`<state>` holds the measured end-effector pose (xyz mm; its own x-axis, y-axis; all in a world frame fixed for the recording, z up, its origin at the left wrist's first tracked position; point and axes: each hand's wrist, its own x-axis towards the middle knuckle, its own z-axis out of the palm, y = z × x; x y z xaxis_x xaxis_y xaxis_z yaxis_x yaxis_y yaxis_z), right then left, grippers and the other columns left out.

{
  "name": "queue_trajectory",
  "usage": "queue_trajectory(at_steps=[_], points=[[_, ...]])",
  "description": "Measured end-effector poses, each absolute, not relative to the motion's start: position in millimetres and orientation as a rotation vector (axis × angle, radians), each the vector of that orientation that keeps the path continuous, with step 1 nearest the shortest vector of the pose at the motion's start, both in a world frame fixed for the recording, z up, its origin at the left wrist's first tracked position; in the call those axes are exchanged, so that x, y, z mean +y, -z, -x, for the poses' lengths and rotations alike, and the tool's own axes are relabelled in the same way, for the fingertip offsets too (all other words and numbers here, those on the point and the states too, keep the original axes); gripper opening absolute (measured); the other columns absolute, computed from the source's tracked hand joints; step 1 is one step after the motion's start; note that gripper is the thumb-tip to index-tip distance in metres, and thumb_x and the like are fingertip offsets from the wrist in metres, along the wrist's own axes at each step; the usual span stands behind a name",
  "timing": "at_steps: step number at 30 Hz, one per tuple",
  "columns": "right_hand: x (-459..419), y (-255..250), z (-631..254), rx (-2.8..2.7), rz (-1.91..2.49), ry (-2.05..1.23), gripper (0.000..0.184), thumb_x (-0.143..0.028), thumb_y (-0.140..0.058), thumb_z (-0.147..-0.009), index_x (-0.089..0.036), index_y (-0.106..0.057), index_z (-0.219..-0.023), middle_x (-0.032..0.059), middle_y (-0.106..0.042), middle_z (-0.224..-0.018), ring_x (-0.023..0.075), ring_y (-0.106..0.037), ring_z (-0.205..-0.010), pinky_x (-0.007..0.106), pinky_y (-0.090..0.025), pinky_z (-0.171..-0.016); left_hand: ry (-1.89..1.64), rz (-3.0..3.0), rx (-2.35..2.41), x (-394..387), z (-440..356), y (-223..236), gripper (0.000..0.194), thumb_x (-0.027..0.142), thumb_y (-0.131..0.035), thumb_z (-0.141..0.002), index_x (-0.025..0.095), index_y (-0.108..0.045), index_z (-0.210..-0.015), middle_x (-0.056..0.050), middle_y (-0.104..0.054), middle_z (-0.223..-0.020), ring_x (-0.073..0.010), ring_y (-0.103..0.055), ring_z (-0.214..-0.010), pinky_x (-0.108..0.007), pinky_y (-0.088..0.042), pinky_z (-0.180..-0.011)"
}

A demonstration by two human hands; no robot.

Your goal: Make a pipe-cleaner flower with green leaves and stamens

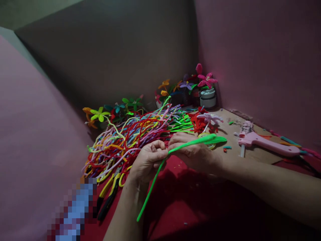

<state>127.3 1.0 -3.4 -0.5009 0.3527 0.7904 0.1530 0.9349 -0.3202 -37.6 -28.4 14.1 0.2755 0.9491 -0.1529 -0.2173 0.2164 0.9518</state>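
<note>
A bright green pipe cleaner (153, 188) runs through my hands above the red cloth. Its thicker, folded part (212, 139) reaches to the right over my right hand, and the single strand hangs down toward me. My left hand (151, 157) pinches it between thumb and fingers. Fingertips of my right hand (192, 152) meet the left at the same spot and are closed on it; they are partly hidden behind the green strip. Just beyond my left hand lies a big heap of many-coloured pipe cleaners (140, 129).
Yellow-and-black pliers (110, 190) lie left of my left forearm. On a brown board (260, 152) at right rests a pink glue gun (268, 140). Pipe-cleaner flowers (207, 80) stand along the back by a grey-white container (208, 98). A lilac flower (210, 117) lies beyond my right hand.
</note>
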Motion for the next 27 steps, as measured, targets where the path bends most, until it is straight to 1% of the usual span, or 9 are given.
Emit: queue_trajectory(at_steps=[2,4,7,10,12,14,20,24,27], points=[[-1,-3,-128,-2.072,0.419,-0.509,0.019,-0.011,-0.048,-0.079,-0.016,-0.065,-0.072,0.003,-0.06,-0.068,0.0117,-0.051,-0.064,0.024,-0.04,-0.062,-0.99,-1.01,0.911,-28,38,-15,0.022,0.019,-0.069,-0.063,0.015,-0.049,-0.071,0.007,-0.045,-0.049,0.0027,-0.024,-0.031,-0.01,-0.015,-0.032],[0,-9,-127,-1.981,0.51,-0.863,0.015,-0.014,-0.053,-0.077,-0.015,-0.065,-0.068,0.0008,-0.059,-0.061,0.0099,-0.051,-0.057,0.023,-0.039,-0.056,-1.014,-1.008,0.883,-28,39,-14,0.015,0.021,-0.065,-0.07,0.014,-0.052,-0.074,0.005,-0.048,-0.051,0.0025,-0.026,-0.031,-0.011,-0.017,-0.032],[9,-17,-124,-1.663,0.551,-1.446,0.013,-0.018,-0.058,-0.073,-0.012,-0.065,-0.064,0.0023,-0.062,-0.059,0.0105,-0.055,-0.055,0.023,-0.042,-0.056,-1.139,-0.996,0.865,-27,40,-11,0.012,0.019,-0.062,-0.073,0.014,-0.057,-0.083,0.001,-0.055,-0.062,-0.0003,-0.042,-0.041,-0.011,-0.029,-0.038],[22,-17,-120,-1.24,0.576,-1.766,0.007,-0.015,-0.062,-0.069,-0.01,-0.062,-0.063,0.003,-0.063,-0.058,0.011,-0.057,-0.051,0.024,-0.045,-0.055,-1.167,-1.054,0.857,-27,38,-9,0.022,0.021,-0.062,-0.073,0.012,-0.06,-0.092,-0.006,-0.061,-0.078,-0.0092,-0.057,-0.063,-0.018,-0.043,-0.052],[29,-13,-118,-1.08,0.614,-1.808,0.005,-0.011,-0.062,-0.068,-0.009,-0.062,-0.063,0.0035,-0.062,-0.056,0.0108,-0.057,-0.049,0.024,-0.046,-0.053,-1.086,-1.102,0.858,-28,34,-7,0.027,0.025,-0.061,-0.074,0.01,-0.059,-0.097,-0.01,-0.063,-0.082,-0.0149,-0.061,-0.069,-0.023,-0.046,-0.057],[33,-8,-117,-0.965,0.664,-1.805,0.005,-0.008,-0.06,-0.069,-0.008,-0.062,-0.064,0.0039,-0.062,-0.055,0.0106,-0.057,-0.048,0.023,-0.046,-0.052,-1.008,-1.113,0.883,-29,28,-5,0.026,0.028,-0.058,-0.077,0.009,-0.059,-0.095,-0.012,-0.065,-0.081,-0.0175,-0.062,-0.069,-0.027,-0.047,-0.06],[39,1,-112,-0.829,0.701,-1.757,0.006,-0.006,-0.058,-0.069,-0.007,-0.061,-0.064,0.0046,-0.063,-0.053,0.0112,-0.056,-0.046,0.022,-0.043,-0.047,-0.895,-1.079,0.898,-31,8,5,0.026,0.036,-0.055,-0.078,0.011,-0.058,-0.083,-0.009,-0.065,-0.073,-0.0174,-0.063,-0.066,-0.03,-0.048,-0.064],[41,5,-108,-0.838,0.722,-1.659,0.004,-0.007,-0.062,-0.067,-0.008,-0.061,-0.063,0.0044,-0.063,-0.053,0.0105,-0.056,-0.046,0.022,-0.043,-0.048,-0.845,-0.952,0.9,-33,-3,7,0.016,0.026,-0.058,-0.076,0.011,-0.055,-0.078,-0.005,-0.062,-0.065,-0.0179,-0.063,-0.061,-0.029,-0.049,-0.059],[42,6,-109,-0.876,0.758,-1.592,0.005,-0.009,-0.065,-0.066,-0.008,-0.061,-0.063,0.0037,-0.063,-0.054,0.0099,-0.055,-0.046,0.021,-0.042,-0.049,-0.848,-0.86,0.859,-34,-7,6,0.01,0.018,-0.054,-0.076,0.009,-0.053,-0.073,-0.008,-0.063,-0.065,-0.0197,-0.064,-0.059,-0.033,-0.05,-0.058]])
